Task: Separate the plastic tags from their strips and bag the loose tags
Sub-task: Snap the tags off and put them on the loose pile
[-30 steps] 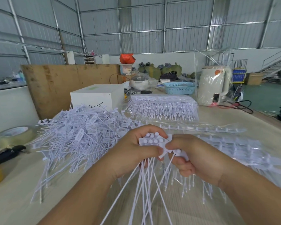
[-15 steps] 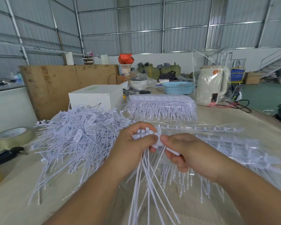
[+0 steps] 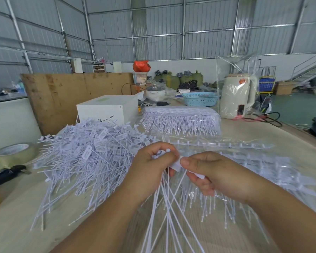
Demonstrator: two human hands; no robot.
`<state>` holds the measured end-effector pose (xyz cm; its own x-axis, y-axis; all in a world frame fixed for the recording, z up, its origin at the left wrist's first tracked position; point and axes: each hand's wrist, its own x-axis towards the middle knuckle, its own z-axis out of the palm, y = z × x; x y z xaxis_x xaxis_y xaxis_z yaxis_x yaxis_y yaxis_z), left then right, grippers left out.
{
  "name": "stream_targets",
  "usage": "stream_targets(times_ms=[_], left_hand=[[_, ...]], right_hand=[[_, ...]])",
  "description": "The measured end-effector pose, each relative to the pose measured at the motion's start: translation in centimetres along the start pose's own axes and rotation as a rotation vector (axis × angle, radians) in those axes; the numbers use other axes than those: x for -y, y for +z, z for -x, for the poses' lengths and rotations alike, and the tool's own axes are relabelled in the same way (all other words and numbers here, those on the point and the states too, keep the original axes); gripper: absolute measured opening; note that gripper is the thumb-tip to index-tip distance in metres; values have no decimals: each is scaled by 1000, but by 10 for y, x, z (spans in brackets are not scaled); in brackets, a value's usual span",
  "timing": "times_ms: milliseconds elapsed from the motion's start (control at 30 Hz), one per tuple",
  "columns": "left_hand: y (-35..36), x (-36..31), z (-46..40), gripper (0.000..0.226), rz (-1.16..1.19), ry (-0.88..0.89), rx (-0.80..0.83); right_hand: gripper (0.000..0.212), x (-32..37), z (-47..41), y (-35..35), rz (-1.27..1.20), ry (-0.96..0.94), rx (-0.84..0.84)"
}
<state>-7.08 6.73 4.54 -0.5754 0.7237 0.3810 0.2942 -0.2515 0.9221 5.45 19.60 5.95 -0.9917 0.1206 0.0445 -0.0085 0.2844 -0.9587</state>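
My left hand (image 3: 150, 168) grips a bunch of white plastic tags (image 3: 164, 203) by their heads, their long tails hanging down toward me. My right hand (image 3: 213, 174) pinches one flat tag head (image 3: 177, 164) beside the bunch, thumb on top. A big heap of loose tags (image 3: 91, 152) lies on the table to the left. Unseparated tag strips (image 3: 263, 168) in clear plastic lie under and to the right of my hands. A packed bundle of tag strips (image 3: 181, 119) sits farther back.
A tape roll (image 3: 13, 152) and black-handled tool (image 3: 5, 175) lie at the left edge. A white box (image 3: 108, 108), blue basket (image 3: 199, 99) and bagged white kettle (image 3: 235, 95) stand at the back. A plywood board (image 3: 71, 92) leans behind the table.
Both hands rose slightly and the bunch's heads are now mostly hidden inside my left fist. My right thumb and finger now pinch a single tag head at the bunch's edge.
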Motion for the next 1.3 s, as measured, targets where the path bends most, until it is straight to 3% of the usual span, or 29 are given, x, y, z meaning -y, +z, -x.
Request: stream_targets(times_ms=[167, 267, 333, 500, 633, 700, 767, 833, 933, 1067, 1200, 1300], left_hand=[[1, 0, 0, 11, 43, 14, -15], [4, 1, 0, 9, 93, 8, -34], [6, 2, 0, 12, 113, -19, -65], [13, 4, -4, 25, 203, -102, -207], [11, 5, -5, 21, 261, -101, -345], [1, 5, -6, 22, 286, -113, -401], [-9, 3, -7, 21, 247, -130, -325], [-12, 0, -5, 18, 172, -125, -147], [-4, -1, 0, 13, 82, -112, 90], [-4, 1, -1, 7, 37, -96, 67], [-3, 3, 1, 8, 89, -93, 114], [-1, 4, 1, 16, 144, -97, 147]], right_hand=[[52, -1, -3, -1, 52, 40, -42], [28, 1, -1, 4, 89, 56, -69], [27, 1, -3, 6, 80, 58, -133], [41, -4, -15, 26, 46, -51, -390], [25, 0, -23, 19, 274, -160, -766], [25, 1, -18, 2, 66, -122, -862], [35, 1, -9, -6, -81, -86, -715], [43, -1, -5, -7, -86, -131, -533], [48, 7, -1, -10, -73, -209, -437], [39, 10, 5, -12, 132, -172, -362], [33, 5, 2, 5, 87, -161, -267], [27, 1, -4, 16, 93, -208, -358]])
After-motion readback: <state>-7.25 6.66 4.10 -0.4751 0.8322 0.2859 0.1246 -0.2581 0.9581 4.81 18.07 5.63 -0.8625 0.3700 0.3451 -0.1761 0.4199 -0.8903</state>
